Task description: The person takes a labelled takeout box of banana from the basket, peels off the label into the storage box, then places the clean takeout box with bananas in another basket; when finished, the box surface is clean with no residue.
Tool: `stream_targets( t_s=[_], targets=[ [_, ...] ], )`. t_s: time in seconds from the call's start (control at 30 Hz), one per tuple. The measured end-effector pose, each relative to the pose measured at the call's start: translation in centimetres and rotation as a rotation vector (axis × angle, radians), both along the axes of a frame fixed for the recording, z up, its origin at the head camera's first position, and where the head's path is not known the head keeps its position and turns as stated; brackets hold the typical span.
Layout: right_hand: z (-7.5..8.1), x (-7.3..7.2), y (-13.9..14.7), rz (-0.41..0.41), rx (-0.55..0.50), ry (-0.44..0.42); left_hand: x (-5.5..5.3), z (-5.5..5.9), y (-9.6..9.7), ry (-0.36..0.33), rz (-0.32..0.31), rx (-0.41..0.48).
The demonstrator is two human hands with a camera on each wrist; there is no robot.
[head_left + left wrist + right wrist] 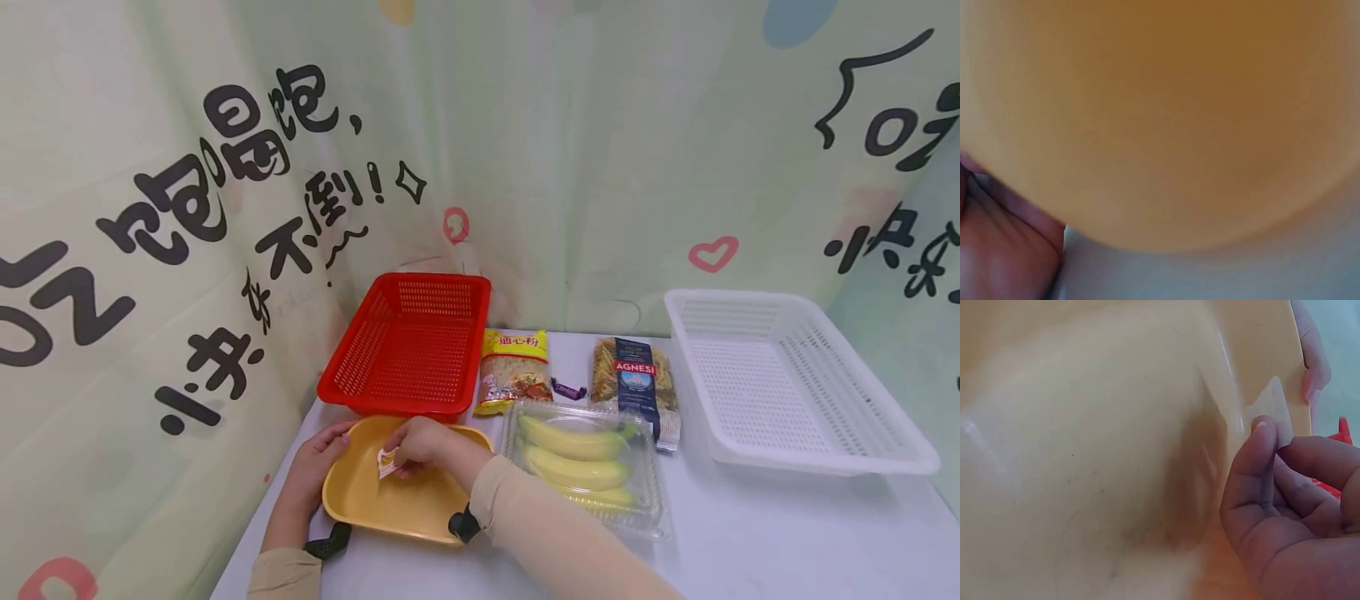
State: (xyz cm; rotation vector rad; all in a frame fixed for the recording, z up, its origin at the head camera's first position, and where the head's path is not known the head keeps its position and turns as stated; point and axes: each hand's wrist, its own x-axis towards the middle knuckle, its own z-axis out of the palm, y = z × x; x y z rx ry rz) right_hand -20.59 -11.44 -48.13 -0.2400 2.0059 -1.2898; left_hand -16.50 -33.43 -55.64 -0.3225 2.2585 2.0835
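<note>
A yellow plastic basin (pixel 405 523) lies at the front left of the table. My left hand (pixel 309 467) grips its left rim; the basin's blurred outer wall (pixel 1160 156) fills most of the left wrist view. Over the inside of the basin, my right hand (pixel 423 443) pinches a small white printed piece (pixel 386 462) between thumb and fingertips. In the right wrist view this flat, thin piece (pixel 1275 406) shows a plain pale side and an angled corner, close to the basin wall. Its lower part is hidden by the fingers.
Behind the basin stands a red basket (pixel 420 350). To its right lie a yellow noodle bag (pixel 514 371), a small purple wrapped sweet (pixel 568 389) and an AGNESI pasta bag (pixel 636 379). A clear box of bananas (pixel 577 467) is nearer; a white basket (pixel 765 400) stands right.
</note>
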Motion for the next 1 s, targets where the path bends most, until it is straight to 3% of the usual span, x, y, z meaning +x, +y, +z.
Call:
stream_targets(
  t_s=[0.2, 0.57, 0.73, 1.0],
  targets=[
    [-0.42, 0.13, 0.28, 0.070, 0.058, 0.062, 0.02, -0.05, 0.03, 0.010, -0.014, 0.036],
    [-0.29, 0.34, 0.64, 0.283, 0.186, 0.285, 0.10, 0.28, 0.13, -0.019, -0.006, 0.019],
    [-0.34, 0.45, 0.63, 0.329, 0.232, 0.361, 0.06, 0.30, 0.13, -0.011, -0.006, 0.032],
    [-0.50, 0.60, 0.52, 0.338, 0.265, 0.382, 0.14, 0.14, 0.13, -0.014, -0.009, 0.008]
  ],
)
